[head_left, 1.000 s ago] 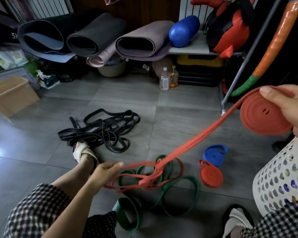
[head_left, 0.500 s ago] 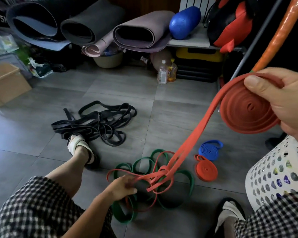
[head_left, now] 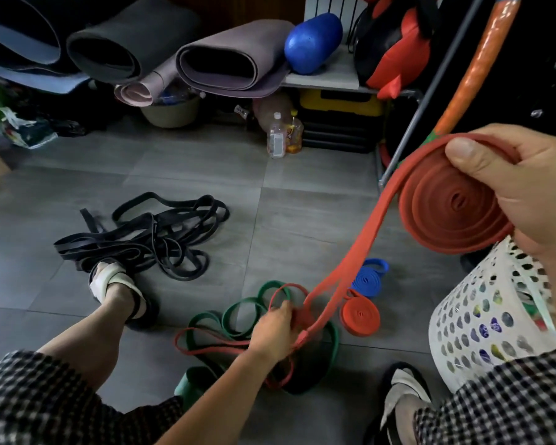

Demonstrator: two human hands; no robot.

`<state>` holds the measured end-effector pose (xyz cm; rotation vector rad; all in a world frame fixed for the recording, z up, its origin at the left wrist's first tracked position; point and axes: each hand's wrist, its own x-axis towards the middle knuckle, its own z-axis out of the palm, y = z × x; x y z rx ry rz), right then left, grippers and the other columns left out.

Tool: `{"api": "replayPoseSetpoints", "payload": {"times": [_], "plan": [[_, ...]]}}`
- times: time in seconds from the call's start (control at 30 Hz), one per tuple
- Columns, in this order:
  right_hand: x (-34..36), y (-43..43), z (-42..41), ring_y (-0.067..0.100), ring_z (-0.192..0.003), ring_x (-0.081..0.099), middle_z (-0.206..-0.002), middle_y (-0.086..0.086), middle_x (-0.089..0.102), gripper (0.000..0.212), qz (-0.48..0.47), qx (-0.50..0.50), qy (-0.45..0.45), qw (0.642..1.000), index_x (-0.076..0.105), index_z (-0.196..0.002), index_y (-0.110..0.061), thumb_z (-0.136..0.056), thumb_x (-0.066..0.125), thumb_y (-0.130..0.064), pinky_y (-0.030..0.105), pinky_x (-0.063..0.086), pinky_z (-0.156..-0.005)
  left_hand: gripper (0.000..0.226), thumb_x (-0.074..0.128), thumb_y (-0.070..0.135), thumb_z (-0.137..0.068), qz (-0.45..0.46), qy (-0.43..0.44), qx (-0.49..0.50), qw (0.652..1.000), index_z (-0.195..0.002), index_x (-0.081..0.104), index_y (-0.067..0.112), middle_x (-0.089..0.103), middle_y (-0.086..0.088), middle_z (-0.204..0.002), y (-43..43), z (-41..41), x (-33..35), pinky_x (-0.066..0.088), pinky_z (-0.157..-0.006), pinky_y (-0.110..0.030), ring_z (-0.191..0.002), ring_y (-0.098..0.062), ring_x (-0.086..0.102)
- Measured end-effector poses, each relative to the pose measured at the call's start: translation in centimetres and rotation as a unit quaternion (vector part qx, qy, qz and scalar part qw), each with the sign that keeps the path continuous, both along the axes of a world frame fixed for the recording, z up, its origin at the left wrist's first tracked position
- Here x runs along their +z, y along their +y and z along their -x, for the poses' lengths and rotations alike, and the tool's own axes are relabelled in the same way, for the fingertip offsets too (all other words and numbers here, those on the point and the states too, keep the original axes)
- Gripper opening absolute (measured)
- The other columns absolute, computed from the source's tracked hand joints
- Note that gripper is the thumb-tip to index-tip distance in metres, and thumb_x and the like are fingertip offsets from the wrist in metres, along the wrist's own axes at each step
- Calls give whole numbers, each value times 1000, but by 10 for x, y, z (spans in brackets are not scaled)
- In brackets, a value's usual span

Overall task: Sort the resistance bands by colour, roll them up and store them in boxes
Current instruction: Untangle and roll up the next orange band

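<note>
Rolling step: right grip (head_left: 527,187) clamps the red coil (head_left: 456,203); left grip (head_left: 275,329) pinches its tail (head_left: 363,248) among green bands (head_left: 238,308); next, probably, untangle the tail, then wind on.

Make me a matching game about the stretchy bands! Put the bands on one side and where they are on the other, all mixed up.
Bands:
1. black bands
2. blue band
3. big red roll
4. green bands

Places:
A. held up in the right hand
B. rolled up on the floor, next to the small red roll
C. in a loose heap on the floor, by the left foot
D. loose on the floor, mixed with the red tail that the left hand grips

Right pairs: 1-C, 2-B, 3-A, 4-D.
</note>
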<state>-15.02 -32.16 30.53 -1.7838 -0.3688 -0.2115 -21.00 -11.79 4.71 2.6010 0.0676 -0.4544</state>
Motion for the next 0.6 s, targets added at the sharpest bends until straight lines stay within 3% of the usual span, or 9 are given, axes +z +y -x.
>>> {"api": "replayPoseSetpoints", "payload": {"times": [0.1, 0.2, 0.27, 0.33, 0.4, 0.47, 0.53, 0.6], "plan": [[-14, -13, -11, -2, -51, 58, -58, -15, 67, 8, 100, -7, 37, 994, 71, -68, -35, -64, 67, -42, 9, 47, -54, 36, 67, 21, -79, 10, 26, -25, 999, -109, 49, 10, 64, -10, -104, 18, -13, 30, 43, -74, -32, -96, -29, 60], [-33, -18, -16, -1, -47, 56, -56, -6, 66, 19, 167, 9, 117, 979, 69, -68, -20, -71, 69, -40, 9, 43, -49, 26, 75, 13, -73, 93, 42, -59, 993, -90, 57, 17, 60, 3, -80, 43, -27, 67, 42, -64, -26, -68, -10, 54], [-45, -15, -18, 8, -57, 60, -64, 3, 67, 44, 245, 26, 109, 963, 68, -72, -15, -64, 66, -58, 21, 46, -58, 22, 76, 11, -73, 179, 8, -27, 983, -82, 57, 18, 54, 8, -68, 56, -33, 92, 39, -62, -23, -55, 0, 47], [-55, -7, -19, 21, -74, 63, -74, 8, 69, 35, 325, 30, 92, 941, 68, -74, -15, -70, 68, -49, 31, 44, -70, 17, 75, 12, -75, 249, -66, 14, 966, -80, 60, 19, 56, 8, -66, 66, -36, 121, 41, -68, -23, -60, -3, 51], [-66, 5, -17, 20, -75, 61, -72, 4, 66, 19, 369, 39, 83, 925, 64, -70, -21, -76, 69, -39, 28, 40, -67, 13, 70, 10, -80, 334, -152, 57, 928, -79, 60, 19, 62, 7, -64, 71, -36, 151, 44, -70, -21, -65, -7, 57], [-77, 17, -13, 15, -67, 56, -63, -4, 60, 23, 397, 67, 104, 910, 57, -62, -25, -77, 69, -39, 24, 37, -59, 13, 59, 5, -87, 458, -221, 124, 852, -79, 55, 15, 62, 5, -56, 76, -38, 173, 45, -59, -13, -56, -5, 58], [-83, 24, -10, 9, -61, 52, -59, -7, 55, 27, 407, 80, 118, 902, 54, -60, -25, -77, 69, -40, 17, 34, -53, 14, 50, 6, -92, 555, -237, 184, 776, -81, 49, 14, 58, 4, -52, 83, -41, 187, 42, -44, -14, -47, -6, 54], [-83, 26, -11, 10, -60, 52, -57, -8, 53, 28, 405, 68, 124, 903, 53, -59, -25, -78, 69, -40, 16, 35, -52, 16, 46, 7, -95, 548, -255, 197, 772, -81, 46, 15, 57, 4, -52, 91, -41, 195, 34, -37, -15, -40, -6, 46]]}}
